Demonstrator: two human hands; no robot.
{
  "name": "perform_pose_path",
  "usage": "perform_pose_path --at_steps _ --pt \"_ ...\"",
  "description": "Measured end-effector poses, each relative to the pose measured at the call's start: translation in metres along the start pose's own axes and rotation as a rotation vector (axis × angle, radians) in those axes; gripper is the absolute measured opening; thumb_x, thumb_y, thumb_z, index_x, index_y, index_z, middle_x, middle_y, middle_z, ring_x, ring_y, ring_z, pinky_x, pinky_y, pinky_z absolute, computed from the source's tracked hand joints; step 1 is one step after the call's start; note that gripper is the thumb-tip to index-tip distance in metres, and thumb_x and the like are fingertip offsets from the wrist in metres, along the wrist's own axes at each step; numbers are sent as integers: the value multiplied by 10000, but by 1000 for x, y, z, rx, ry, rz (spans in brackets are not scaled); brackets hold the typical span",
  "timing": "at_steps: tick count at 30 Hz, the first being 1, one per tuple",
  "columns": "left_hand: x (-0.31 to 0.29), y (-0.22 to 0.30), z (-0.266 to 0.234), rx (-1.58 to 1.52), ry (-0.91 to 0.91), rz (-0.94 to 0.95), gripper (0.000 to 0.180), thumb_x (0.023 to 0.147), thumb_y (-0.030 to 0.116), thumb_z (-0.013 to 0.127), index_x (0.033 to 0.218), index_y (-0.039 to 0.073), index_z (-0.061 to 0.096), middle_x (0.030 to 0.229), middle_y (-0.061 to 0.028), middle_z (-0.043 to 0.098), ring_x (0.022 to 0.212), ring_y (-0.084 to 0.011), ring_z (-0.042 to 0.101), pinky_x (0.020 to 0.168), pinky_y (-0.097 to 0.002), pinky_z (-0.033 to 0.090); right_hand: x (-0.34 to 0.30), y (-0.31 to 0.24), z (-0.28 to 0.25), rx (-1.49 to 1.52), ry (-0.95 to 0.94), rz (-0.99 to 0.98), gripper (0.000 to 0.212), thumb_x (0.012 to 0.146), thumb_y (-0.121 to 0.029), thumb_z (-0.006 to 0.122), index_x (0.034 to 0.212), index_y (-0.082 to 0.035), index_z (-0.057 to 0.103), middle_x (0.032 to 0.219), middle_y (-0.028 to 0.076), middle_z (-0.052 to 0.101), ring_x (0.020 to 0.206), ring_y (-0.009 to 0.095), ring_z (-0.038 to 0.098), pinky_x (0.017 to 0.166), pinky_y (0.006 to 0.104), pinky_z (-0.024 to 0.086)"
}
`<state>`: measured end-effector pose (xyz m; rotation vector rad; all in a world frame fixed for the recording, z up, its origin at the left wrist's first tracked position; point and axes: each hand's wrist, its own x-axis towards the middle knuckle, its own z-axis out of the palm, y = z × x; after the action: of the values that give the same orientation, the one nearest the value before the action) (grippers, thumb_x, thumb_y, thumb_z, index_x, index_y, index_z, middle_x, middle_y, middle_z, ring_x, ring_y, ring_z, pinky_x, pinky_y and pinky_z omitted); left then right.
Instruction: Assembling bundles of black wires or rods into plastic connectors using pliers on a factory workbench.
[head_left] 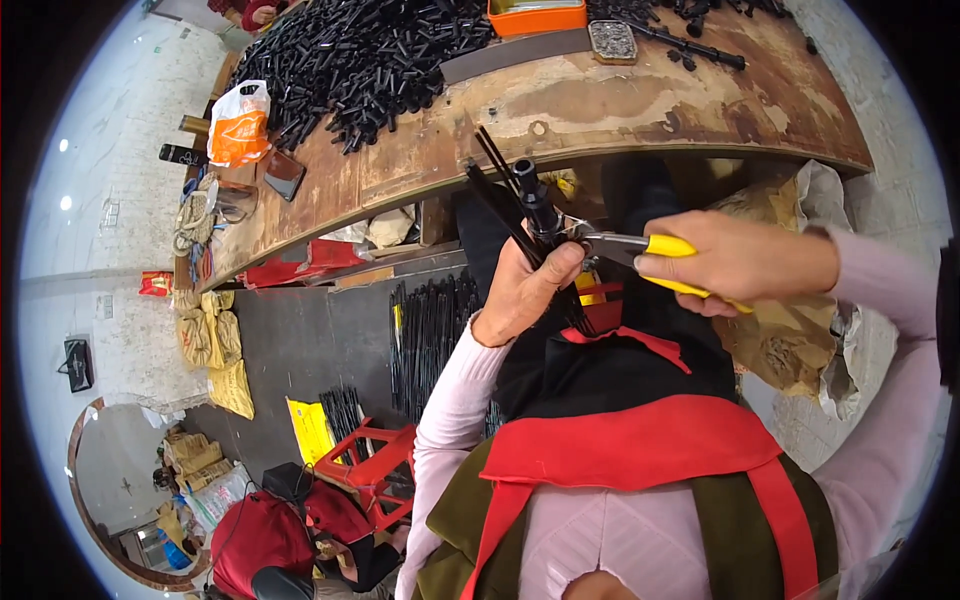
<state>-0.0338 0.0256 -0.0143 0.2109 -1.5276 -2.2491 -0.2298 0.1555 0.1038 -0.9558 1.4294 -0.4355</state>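
Note:
My left hand point(535, 280) grips a bundle of thin black rods gathered round a black tube, which looks like an umbrella frame point(537, 200). Its rods spread up and left and also run down below my fist. A fine bright wire loops beside the tube near my thumb. My right hand point(735, 255) is closed round yellow-handled pliers point(672, 246). Their metal jaws reach left to the wire, just by my left thumb; whether they bite it, I cannot tell. Both hands are above my lap, in front of the bench edge.
On the wooden bench point(640, 110) lie a large heap of short black tubes point(370, 60), an orange box point(537, 17) and a tray of small metal parts point(612, 42). Bundled black rods point(430, 340) stand on the floor near a red stool point(370, 462). Another person point(265, 540) is lower left.

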Motion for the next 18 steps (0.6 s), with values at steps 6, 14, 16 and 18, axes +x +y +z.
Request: perform_pose_path --at_steps 6,14,16,18 --pt "7 -5 11 90 56 -1 209 977 230 600 931 34 544 716 59 452 621 -35 371 541 -205 307 -14 -45 -24 -279 -79 178 358 1002 -359 493 918 -11 496 630 63 563 497 140 567 464 281 464" --pt "1 -8 -7 16 155 60 188 976 207 598 978 38 517 705 45 448 600 -42 405 511 -205 318 33 5 1 -308 16 -134 365 994 -312 521 1212 -19 536 757 116 611 640 150 611 586 313 498" --pt "2 -1 7 45 232 80 194 977 196 592 1008 54 465 714 34 437 586 -45 394 506 -205 315 39 35 11 -351 194 -402 409 1000 -270 505 1342 -46 486 880 146 615 830 205 622 758 339 478" --pt "1 3 9 77 287 69 264 975 257 589 1036 52 434 653 16 371 546 -90 353 514 -248 326 36 47 20 -589 392 -555 446 948 -120 543 1384 -78 464 993 143 581 979 271 565 882 358 421"
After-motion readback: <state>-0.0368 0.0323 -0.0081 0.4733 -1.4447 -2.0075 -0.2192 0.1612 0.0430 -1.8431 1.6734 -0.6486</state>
